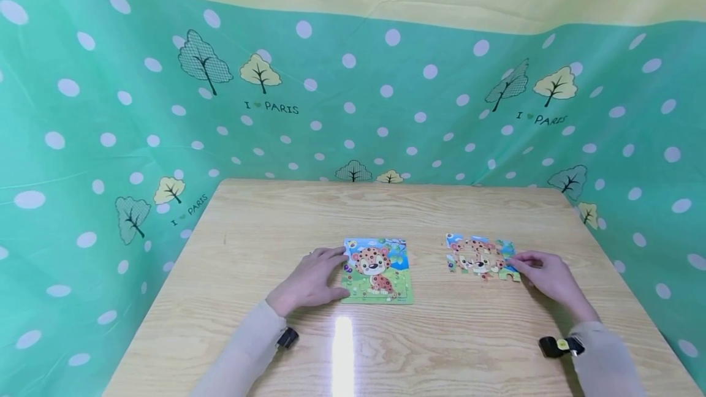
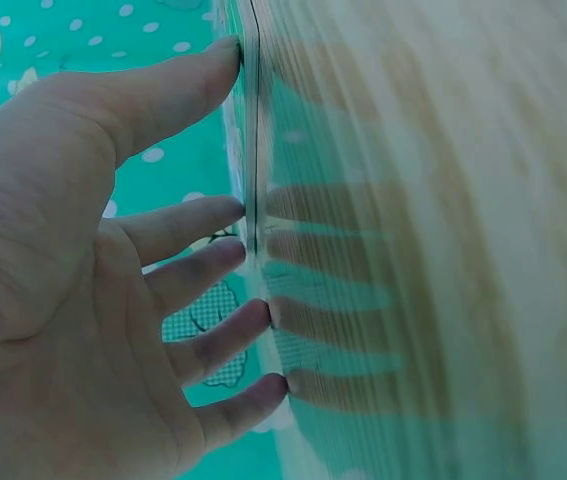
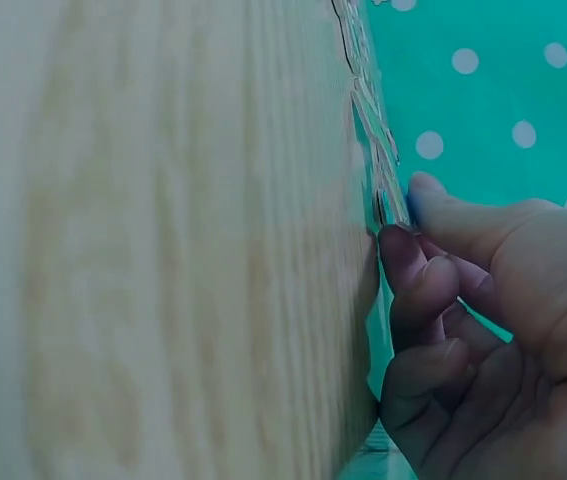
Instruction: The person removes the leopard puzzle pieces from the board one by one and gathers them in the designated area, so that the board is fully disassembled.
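A square puzzle board (image 1: pixel 377 284) printed with a spotted leopard cub lies flat near the middle of the table. My left hand (image 1: pixel 310 280) rests at its left side, fingers and thumb spread, with the tips right at the edge. In the left wrist view the left fingers (image 2: pixel 203 275) stretch out nearly straight beside the board's thin edge. To the right lies a cluster of joined puzzle pieces (image 1: pixel 474 257) with the cub's face and a ragged lower edge. At the cluster's right side my right hand (image 1: pixel 548 276) pinches a puzzle piece (image 3: pixel 395 190) between thumb and curled index finger.
Both lie on a light wood-grain table (image 1: pixel 276 213), with a bright reflection below the board. A green dotted curtain (image 1: pixel 353 97) with printed trees hangs behind and at both sides. Black straps (image 1: pixel 559 346) sit on the wrists.
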Demonstrator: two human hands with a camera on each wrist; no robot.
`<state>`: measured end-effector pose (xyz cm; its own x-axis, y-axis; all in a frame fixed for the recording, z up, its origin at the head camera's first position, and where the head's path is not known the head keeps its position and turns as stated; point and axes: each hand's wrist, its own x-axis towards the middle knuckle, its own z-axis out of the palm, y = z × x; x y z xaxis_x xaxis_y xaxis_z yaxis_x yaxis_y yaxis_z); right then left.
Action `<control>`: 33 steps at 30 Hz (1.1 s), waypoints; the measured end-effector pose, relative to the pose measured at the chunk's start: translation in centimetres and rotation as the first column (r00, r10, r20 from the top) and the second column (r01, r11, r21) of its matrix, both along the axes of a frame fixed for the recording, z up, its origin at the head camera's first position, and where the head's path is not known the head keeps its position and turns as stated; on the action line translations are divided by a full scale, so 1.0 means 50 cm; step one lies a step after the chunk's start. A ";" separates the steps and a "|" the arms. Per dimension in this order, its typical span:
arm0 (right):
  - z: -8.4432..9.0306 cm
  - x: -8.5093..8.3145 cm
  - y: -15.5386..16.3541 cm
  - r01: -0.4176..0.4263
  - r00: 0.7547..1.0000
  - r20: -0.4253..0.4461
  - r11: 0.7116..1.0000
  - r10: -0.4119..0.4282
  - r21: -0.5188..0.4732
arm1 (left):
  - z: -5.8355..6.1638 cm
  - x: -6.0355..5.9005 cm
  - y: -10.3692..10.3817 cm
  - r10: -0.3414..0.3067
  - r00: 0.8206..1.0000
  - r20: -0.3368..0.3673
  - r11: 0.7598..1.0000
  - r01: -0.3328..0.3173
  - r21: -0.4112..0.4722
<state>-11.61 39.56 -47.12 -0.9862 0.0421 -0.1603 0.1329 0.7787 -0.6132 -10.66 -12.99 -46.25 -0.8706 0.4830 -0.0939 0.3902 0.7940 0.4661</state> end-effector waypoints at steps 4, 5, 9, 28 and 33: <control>0.001 -0.001 -0.001 0.010 0.999 -0.045 0.998 -0.007 0.057 | 0.004 0.001 0.003 -0.004 1.000 0.006 1.000 0.004 0.004; 0.003 -0.001 -0.002 0.016 0.998 -0.056 0.998 -0.012 0.068 | 0.005 0.002 0.004 -0.005 1.000 0.007 1.000 0.005 0.006; 0.010 -0.001 -0.017 0.013 0.996 -0.083 0.997 -0.007 0.074 | 0.005 0.002 0.005 -0.004 1.000 0.011 1.000 0.004 0.002; 0.012 -0.035 -0.248 -0.231 0.954 -0.204 0.973 0.221 -0.028 | -0.002 0.000 0.008 0.015 1.000 -0.004 1.000 -0.015 -0.021; 0.016 -0.033 -0.320 -0.303 0.939 -0.187 0.951 0.288 -0.058 | -0.002 0.000 0.011 0.016 1.000 -0.010 0.999 -0.017 -0.036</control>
<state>-13.27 23.56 -46.30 -0.9649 -0.2616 0.0243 -0.2097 0.7112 -0.6710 -10.65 -12.44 -46.36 -0.8794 0.4649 -0.1026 0.3811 0.8166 0.4335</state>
